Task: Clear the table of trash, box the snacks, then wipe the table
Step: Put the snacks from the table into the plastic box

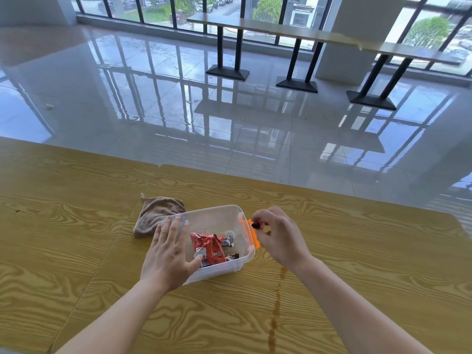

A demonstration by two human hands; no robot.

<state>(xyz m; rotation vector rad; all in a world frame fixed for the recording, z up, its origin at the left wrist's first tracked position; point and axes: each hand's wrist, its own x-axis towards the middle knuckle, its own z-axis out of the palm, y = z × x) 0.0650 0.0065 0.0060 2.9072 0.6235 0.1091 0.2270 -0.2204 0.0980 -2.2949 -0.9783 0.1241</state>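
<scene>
Wood-grain laminate covers the desk (pixel 76 238), and at its left I see no loose wrappers, so the trash step looks finished to me. A brown cloth (pixel 155 215) lies crumpled just behind and left of the clear plastic box (pixel 224 261), touching or nearly touching its far left corner.

My left hand (pixel 169 254) lies flat and released, palm down over the near left corner of the box, steadying it rather than gripping anything. Inside the box sit a red snack packet (pixel 208 247) and a few small dark-wrapped candies (pixel 228 241) beside it. No lid shows anywhere in view.

On the right side of the box an orange latch (pixel 251 235) stands against the wall. My right hand (pixel 277 236) hovers just beyond it, fingertips pinched on a small dark candy (pixel 256 225), held above the rim and not yet inside.

So I judge this to be the boxing step, near its end. The next move calls for carrying that hand leftward over the rim and letting the piece drop among the others. A thin brown spill streak (pixel 275 310) runs along the desk toward me, below the right wrist; that is what the cloth is for afterwards.
</scene>
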